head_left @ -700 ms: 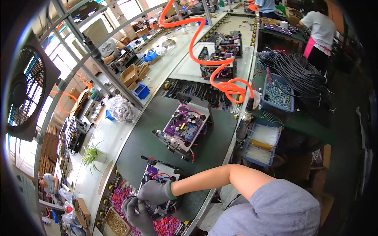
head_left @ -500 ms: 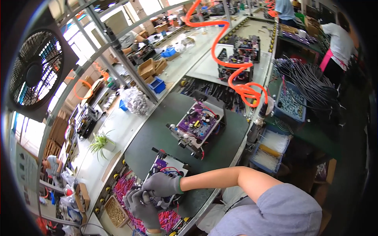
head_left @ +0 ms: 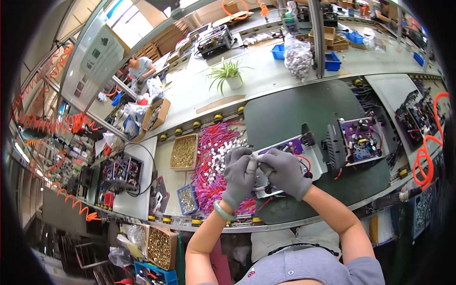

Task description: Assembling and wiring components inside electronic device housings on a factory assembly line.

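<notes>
My left hand (head_left: 239, 176) and my right hand (head_left: 286, 173), both in grey gloves, meet fingertip to fingertip. Pinched between them is a small white piece (head_left: 255, 155), too small to name surely. They are over the left edge of an open metal chassis (head_left: 311, 161) holding a purple circuit board (head_left: 290, 146); my right hand hides part of it. A second chassis with a purple board (head_left: 359, 138) stands to its right. Left of my hands lies a heap of pink and purple wire leads (head_left: 209, 161) with white connectors.
Left of the leads are a box of brass-coloured parts (head_left: 184, 153) and a blue tray of small metal parts (head_left: 188, 199). Both chassis rest on a dark green board (head_left: 280, 114). A potted plant (head_left: 232, 80) stands beyond. An orange coiled hose (head_left: 422, 166) hangs at right.
The view has swung left, so the chassis and bench appear farther right. Both hands remain close together beside the nearer chassis, now with fingertips meeting around the white piece.
</notes>
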A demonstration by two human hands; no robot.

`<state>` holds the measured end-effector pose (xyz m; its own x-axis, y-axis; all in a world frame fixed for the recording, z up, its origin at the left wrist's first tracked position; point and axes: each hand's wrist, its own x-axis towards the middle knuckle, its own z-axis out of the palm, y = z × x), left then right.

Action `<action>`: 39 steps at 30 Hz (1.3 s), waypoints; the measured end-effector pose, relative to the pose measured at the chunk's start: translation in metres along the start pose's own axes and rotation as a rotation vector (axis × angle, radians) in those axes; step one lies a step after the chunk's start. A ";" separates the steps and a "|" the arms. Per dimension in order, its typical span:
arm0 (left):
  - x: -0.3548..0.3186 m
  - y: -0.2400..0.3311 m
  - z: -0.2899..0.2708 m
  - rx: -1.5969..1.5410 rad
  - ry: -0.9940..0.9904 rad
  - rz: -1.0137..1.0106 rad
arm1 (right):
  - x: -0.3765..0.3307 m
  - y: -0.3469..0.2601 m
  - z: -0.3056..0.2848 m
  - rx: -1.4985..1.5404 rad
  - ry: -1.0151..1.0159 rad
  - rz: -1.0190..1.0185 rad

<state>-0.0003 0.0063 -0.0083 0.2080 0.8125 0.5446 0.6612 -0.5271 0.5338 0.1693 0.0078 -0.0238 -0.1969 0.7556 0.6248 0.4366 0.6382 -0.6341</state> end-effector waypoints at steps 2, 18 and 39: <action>0.001 -0.006 -0.004 -0.012 -0.009 0.000 | 0.005 0.001 -0.001 -0.036 -0.012 -0.045; -0.036 -0.015 -0.022 -1.067 -0.359 -0.832 | 0.028 0.004 0.008 -0.624 -0.396 -0.128; -0.042 -0.013 -0.004 -1.012 -0.221 -0.749 | 0.030 0.007 0.021 -0.634 -0.576 -0.123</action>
<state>-0.0205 -0.0218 -0.0351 0.2041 0.9644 -0.1680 -0.1529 0.2009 0.9676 0.1481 0.0387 -0.0191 -0.6145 0.7531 0.2350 0.7563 0.6471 -0.0963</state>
